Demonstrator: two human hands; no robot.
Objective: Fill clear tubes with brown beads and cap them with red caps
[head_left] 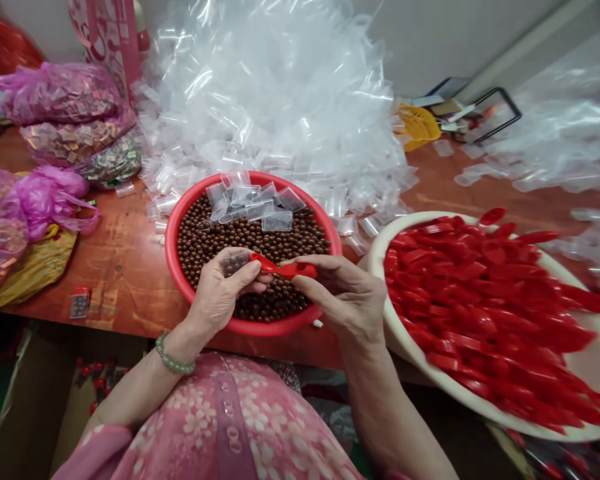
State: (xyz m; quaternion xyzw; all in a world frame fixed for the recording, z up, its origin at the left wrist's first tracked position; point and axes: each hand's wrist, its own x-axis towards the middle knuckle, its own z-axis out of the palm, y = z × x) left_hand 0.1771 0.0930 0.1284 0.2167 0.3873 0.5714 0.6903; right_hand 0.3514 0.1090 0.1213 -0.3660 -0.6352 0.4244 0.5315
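Above the red basin (177,287) of small brown balls (200,227), both my hands are close together. My left hand (217,293) is closed around a small clear plastic tube (234,261), with dark contents partly hidden by the fingers. Between the thumb and fingers of my right hand (355,297) is a red spoon-shaped plastic piece (285,269). Its left end meets the tube's mouth near my left thumb; whether it is seated there I cannot tell. Several clear tubes (277,221) lie on the balls at the basin's far side.
Behind the basin rises a large heap of clear tubes (275,87). A white tub (380,257) of red plastic pieces (470,300) stands right. Pink bags (60,97) crowd the left. One red-capped tube (79,303) lies near the table's front edge, above a cardboard box (30,407).
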